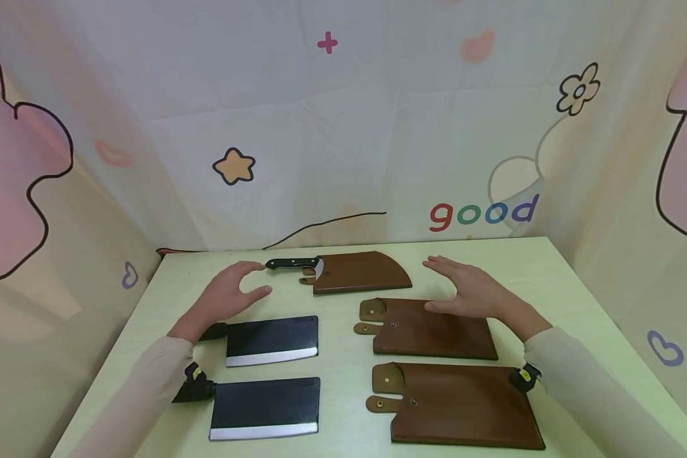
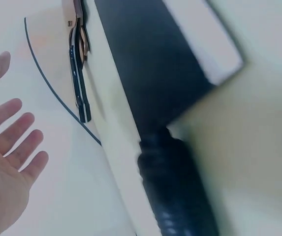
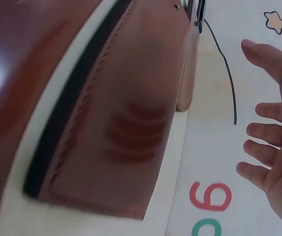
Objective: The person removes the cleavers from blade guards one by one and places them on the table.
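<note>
My left hand (image 1: 229, 294) hovers with spread fingers, its fingertips near the black handle (image 1: 292, 263) of a knife whose blade is hidden in a brown leather sheath (image 1: 360, 272) at the back. My right hand (image 1: 469, 287) is also spread and overlaps the middle brown sheath (image 1: 435, 334) in the head view. Neither hand holds anything. Below the left hand lies a cleaver (image 1: 271, 340) with a dark blade and bright edge, its handle partly hidden by the wrist. A second cleaver (image 1: 264, 408) lies nearer me, its black handle partly behind my sleeve.
Another brown sheath (image 1: 464, 404) lies at the front right, its snap straps pointing left and its right end partly under my right wrist's camera. All of this is on a pale table (image 1: 343, 407). A printed curtain (image 1: 343, 127) stands along the back and both sides.
</note>
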A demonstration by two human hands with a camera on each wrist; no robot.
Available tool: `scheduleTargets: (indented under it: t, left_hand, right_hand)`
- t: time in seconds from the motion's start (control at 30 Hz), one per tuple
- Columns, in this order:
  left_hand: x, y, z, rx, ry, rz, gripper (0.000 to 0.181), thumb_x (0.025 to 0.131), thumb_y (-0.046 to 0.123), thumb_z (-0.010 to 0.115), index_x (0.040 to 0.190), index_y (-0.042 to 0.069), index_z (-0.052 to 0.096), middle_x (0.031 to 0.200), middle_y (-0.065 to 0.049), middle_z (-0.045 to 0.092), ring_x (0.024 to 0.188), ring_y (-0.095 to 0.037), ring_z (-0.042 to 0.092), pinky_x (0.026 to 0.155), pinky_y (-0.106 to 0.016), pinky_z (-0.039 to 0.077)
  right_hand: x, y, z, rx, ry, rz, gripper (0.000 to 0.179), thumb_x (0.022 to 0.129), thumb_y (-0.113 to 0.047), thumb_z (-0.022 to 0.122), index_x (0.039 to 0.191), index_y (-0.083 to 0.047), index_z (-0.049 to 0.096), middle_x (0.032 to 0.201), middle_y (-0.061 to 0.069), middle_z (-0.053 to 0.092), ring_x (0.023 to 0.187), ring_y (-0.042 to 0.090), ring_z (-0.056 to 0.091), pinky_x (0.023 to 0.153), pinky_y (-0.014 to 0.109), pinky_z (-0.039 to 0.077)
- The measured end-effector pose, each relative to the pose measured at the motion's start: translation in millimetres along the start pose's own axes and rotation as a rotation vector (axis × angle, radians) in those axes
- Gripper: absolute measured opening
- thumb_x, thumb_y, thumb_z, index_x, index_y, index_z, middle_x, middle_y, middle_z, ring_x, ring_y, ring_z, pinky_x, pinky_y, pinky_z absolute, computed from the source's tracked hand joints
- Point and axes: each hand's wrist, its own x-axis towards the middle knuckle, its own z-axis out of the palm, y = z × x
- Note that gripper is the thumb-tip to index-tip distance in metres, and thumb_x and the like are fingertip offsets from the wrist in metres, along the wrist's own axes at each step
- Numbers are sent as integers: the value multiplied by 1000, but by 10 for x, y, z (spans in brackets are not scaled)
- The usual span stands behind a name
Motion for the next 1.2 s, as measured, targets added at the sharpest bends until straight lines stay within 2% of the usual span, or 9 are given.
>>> scheduleTargets:
  t: [0.17, 0.37, 0.67, 0.9, 1.07, 1.2]
  left_hand:
    - [206, 79, 61, 14, 10, 16, 63, 98, 44, 66, 145, 4, 54, 149, -21, 53, 140, -41, 45, 113, -60, 35]
    - [409, 118, 149, -23, 7, 40, 63, 98, 41, 67, 146, 3, 53, 150, -20, 52, 141, -41, 43, 114, -59, 34]
    - [681, -25, 360, -71, -25, 22, 67, 99, 38, 66, 151, 0, 46, 156, -22, 44, 146, -42, 35, 117, -58, 31]
    - [762, -124, 464, -93, -48, -24, 73, 99, 39, 66, 154, -1, 40, 160, -25, 35, 149, -45, 29, 117, -60, 27]
    - [801, -152, 497, -76, -54, -43, 74, 99, 38, 67, 153, -3, 40, 159, -25, 37, 148, -45, 31, 117, -59, 28]
    - [813, -170, 505, -69, -56, -53, 73, 98, 38, 67, 153, -4, 40, 158, -25, 39, 147, -45, 33, 117, -58, 29]
  right_hand:
    - [170, -104, 29, 9, 8, 7, 89, 86, -52, 77, 155, -9, 43, 161, 20, 36, 146, 43, 37, 110, 66, 35]
    - [408, -150, 146, 52, 10, 26, 91, 84, -53, 78, 156, -10, 43, 162, 18, 37, 146, 43, 38, 110, 64, 35]
    - [746, -136, 364, 101, 10, 55, 90, 85, -49, 79, 155, -6, 42, 159, 19, 40, 144, 41, 41, 112, 59, 36]
    - [936, -68, 508, 162, -9, 78, 93, 85, -47, 80, 155, -1, 39, 159, 23, 39, 145, 42, 38, 114, 58, 34]
    - [1004, 12, 609, 203, -64, 101, 99, 84, -48, 81, 157, 1, 34, 159, 24, 37, 146, 42, 37, 116, 57, 32]
    - [1035, 44, 671, 225, -77, 117, 102, 83, -46, 83, 158, 0, 31, 159, 22, 39, 145, 40, 39, 117, 55, 32]
